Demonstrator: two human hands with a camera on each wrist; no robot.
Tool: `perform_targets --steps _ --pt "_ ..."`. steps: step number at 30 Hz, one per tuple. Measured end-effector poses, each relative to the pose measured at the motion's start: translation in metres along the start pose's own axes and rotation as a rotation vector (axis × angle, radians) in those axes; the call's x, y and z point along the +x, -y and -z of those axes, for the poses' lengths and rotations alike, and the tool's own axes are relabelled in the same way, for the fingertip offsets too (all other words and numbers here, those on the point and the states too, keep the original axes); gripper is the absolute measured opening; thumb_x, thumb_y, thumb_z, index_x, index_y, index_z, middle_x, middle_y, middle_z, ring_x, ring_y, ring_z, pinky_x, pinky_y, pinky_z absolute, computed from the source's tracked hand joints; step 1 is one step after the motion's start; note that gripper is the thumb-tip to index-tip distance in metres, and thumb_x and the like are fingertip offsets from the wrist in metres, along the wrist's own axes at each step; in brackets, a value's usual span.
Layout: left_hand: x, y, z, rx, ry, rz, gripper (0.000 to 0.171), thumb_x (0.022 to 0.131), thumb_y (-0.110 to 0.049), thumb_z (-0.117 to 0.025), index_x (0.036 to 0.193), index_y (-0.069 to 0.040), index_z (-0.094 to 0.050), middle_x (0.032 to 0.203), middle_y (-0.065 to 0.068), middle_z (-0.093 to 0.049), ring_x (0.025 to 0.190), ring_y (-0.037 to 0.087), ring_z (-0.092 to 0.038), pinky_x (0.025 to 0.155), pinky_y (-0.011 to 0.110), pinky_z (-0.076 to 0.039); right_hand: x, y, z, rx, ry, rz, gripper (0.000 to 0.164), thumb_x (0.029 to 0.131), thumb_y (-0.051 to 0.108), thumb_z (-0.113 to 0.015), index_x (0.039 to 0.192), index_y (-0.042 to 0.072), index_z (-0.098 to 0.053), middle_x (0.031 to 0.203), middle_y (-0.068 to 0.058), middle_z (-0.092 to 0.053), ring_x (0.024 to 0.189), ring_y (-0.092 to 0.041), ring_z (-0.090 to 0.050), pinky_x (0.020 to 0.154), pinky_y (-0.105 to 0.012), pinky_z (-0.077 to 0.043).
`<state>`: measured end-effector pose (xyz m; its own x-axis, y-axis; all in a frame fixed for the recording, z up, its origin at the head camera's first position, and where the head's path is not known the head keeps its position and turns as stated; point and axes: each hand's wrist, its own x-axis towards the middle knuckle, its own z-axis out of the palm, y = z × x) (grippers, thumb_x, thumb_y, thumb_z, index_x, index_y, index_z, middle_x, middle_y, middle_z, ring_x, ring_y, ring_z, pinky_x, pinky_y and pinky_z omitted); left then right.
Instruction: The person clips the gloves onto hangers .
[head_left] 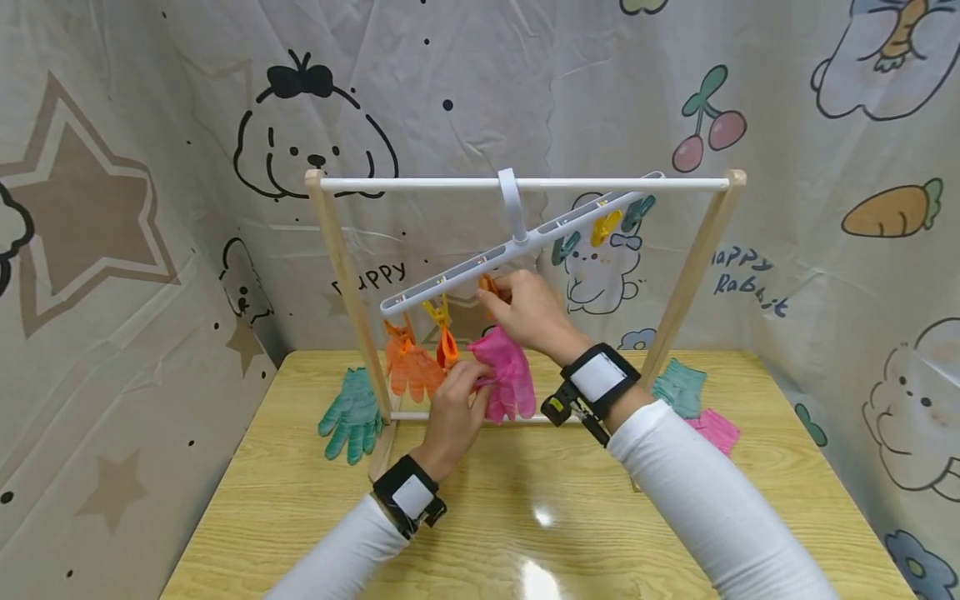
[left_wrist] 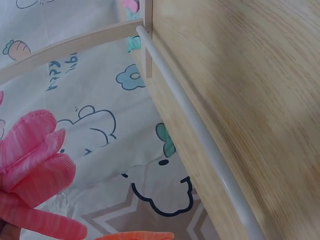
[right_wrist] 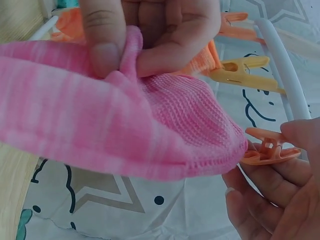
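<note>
My left hand (head_left: 453, 408) pinches a pink knit glove (head_left: 512, 375) by a narrow part, between thumb and fingers, as the right wrist view shows. The glove hangs fingers down below a white clip hanger (head_left: 465, 271). With my right hand (head_left: 536, 312) I hold an orange clip (right_wrist: 270, 147) at the edge of the glove's cuff. To the left, an orange glove (head_left: 408, 367) hangs from another orange clip. A yellow clip (head_left: 437, 310) beside it grips more orange knit fabric (head_left: 447, 346). In the left wrist view, pink glove fingers (left_wrist: 37, 150) show at the left edge.
The hanger hooks over the top bar (head_left: 420, 183) of a wooden-legged rack. Teal clips (head_left: 636, 213) and a yellow clip (head_left: 606, 227) hang at its right end. On the table (head_left: 480, 533) lie a teal glove (head_left: 354, 417), teal fabric (head_left: 679, 388) and pink fabric (head_left: 716, 431).
</note>
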<state>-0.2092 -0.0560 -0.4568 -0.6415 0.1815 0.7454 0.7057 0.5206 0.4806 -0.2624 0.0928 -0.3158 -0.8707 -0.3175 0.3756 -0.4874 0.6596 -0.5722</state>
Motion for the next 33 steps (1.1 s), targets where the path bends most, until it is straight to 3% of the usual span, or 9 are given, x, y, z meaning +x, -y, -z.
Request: perform_targets --steps 6,22,33 --pt "0.0 -0.002 0.0 0.008 -0.004 -0.025 0.019 0.085 0.007 -0.074 0.1 -0.002 -0.069 0.097 0.01 -0.067 0.088 0.02 -0.068 0.079 0.029 -0.06 0.001 0.0 0.002 0.016 0.004 0.004 0.033 0.101 0.024 -0.06 0.074 0.008 -0.072 0.066 -0.005 -0.066 0.056 -0.014 -0.051 0.049 -0.024 -0.036" --pt "0.005 -0.009 0.003 0.037 -0.049 -0.117 0.024 0.08 0.008 -0.078 0.101 -0.001 -0.069 0.1 0.012 -0.068 0.092 0.023 -0.069 0.082 0.027 -0.06 0.0 0.0 0.007 0.025 0.043 -0.001 0.042 0.101 0.024 -0.06 0.061 0.01 -0.061 0.057 0.001 -0.054 0.049 -0.01 -0.042 0.046 -0.023 -0.031" --pt "0.01 -0.014 0.003 0.042 -0.082 -0.117 0.022 0.082 0.007 -0.077 0.102 0.0 -0.069 0.099 0.013 -0.068 0.09 0.023 -0.069 0.081 0.026 -0.06 0.0 0.0 0.008 0.028 0.049 0.007 0.041 0.1 0.023 -0.062 0.061 0.011 -0.059 0.057 0.001 -0.053 0.05 -0.01 -0.042 0.047 -0.022 -0.031"
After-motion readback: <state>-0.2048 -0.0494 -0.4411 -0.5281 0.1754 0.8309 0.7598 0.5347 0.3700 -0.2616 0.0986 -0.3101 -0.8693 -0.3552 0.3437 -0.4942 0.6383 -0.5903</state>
